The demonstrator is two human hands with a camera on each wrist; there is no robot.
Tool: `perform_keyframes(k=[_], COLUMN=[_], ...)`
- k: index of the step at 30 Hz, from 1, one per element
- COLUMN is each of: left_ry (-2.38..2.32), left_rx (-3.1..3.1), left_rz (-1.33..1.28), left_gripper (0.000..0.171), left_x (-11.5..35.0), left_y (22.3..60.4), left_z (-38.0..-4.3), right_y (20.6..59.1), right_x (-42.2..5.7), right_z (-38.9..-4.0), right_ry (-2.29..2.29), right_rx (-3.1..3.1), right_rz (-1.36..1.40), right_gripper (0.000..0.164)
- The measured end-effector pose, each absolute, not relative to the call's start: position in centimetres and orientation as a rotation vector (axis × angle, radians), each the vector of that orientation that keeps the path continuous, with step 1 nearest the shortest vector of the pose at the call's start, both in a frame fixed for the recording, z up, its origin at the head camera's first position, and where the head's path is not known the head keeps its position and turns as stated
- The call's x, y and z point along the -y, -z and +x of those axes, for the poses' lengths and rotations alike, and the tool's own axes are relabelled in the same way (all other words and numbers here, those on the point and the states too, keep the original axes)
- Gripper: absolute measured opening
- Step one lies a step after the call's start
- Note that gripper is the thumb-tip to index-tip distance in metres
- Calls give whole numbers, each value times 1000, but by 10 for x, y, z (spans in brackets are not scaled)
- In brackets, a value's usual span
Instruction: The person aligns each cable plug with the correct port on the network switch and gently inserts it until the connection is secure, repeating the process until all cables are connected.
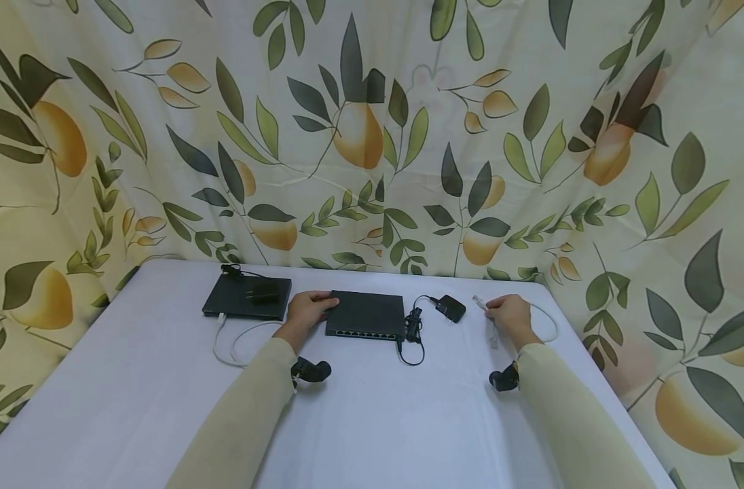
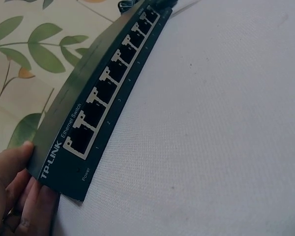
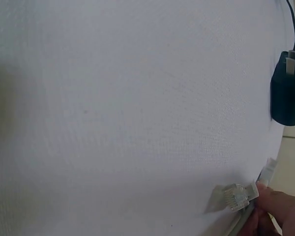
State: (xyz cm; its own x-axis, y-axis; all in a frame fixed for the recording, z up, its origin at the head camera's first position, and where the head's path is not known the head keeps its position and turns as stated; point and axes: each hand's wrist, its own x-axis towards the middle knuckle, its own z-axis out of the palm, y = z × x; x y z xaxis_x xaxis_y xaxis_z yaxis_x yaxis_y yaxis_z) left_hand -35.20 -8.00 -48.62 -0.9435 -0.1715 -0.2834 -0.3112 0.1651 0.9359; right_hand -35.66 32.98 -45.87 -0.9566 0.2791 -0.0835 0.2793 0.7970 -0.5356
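In the head view my left hand [image 1: 305,314] holds the left end of a black Ethernet switch [image 1: 364,312]. The left wrist view shows its row of ports [image 2: 105,87] and TP-LINK lettering, with my thumb on top and fingers curled beneath that corner. Over at the right, my right hand [image 1: 510,318] pinches a pale network cable [image 1: 550,318] close to its end. A clear plug [image 3: 237,196] sticks out by the fingertips in the right wrist view, and a second pale plug [image 3: 268,169] shows just behind them.
Left of the switch lies another flat black box [image 1: 222,297] with a black adapter [image 1: 263,293] on top and a pale cable [image 1: 218,343] at its front. Between switch and right hand are a bundled black cord [image 1: 413,324] and a power adapter [image 1: 450,308]. A patterned curtain [image 1: 323,238] hangs behind.
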Motion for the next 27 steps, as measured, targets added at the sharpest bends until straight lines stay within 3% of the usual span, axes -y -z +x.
perform_keyframes(k=[27], left_ry=[-1899], left_rx=[-2309], left_rz=[-438], left_gripper=[40], left_x=[82], left_y=[488], left_z=[-352], right_y=[456], right_x=[-334], right_z=[-323], right_ry=[934], right_rx=[-2899], right_rz=[388], right_gripper=[25])
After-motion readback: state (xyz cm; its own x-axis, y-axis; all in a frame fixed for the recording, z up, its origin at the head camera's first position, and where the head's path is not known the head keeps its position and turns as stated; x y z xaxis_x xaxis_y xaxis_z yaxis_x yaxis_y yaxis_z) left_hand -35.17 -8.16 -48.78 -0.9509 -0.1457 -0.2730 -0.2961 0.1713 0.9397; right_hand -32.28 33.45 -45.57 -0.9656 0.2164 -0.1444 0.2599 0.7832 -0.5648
